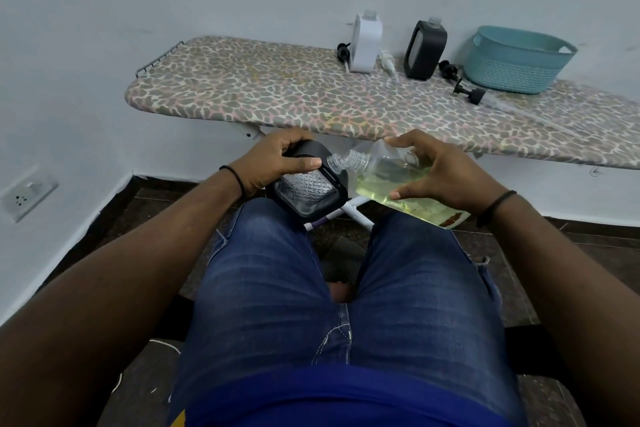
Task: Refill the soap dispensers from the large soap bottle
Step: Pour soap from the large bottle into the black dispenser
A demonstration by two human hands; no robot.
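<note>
Two uncapped dispensers, white (363, 42) and black (424, 48), wait far right on the ironing board (242, 90). Near, left hand (273, 161) grips a third dispenser (308, 192); right hand (440, 172) clasps the tilted soap bottle (388, 180), necks meeting. Filling barely begun.

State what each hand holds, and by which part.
Left hand grips the black dispenser near its neck end; right hand grips the large soap bottle around its body.
</note>
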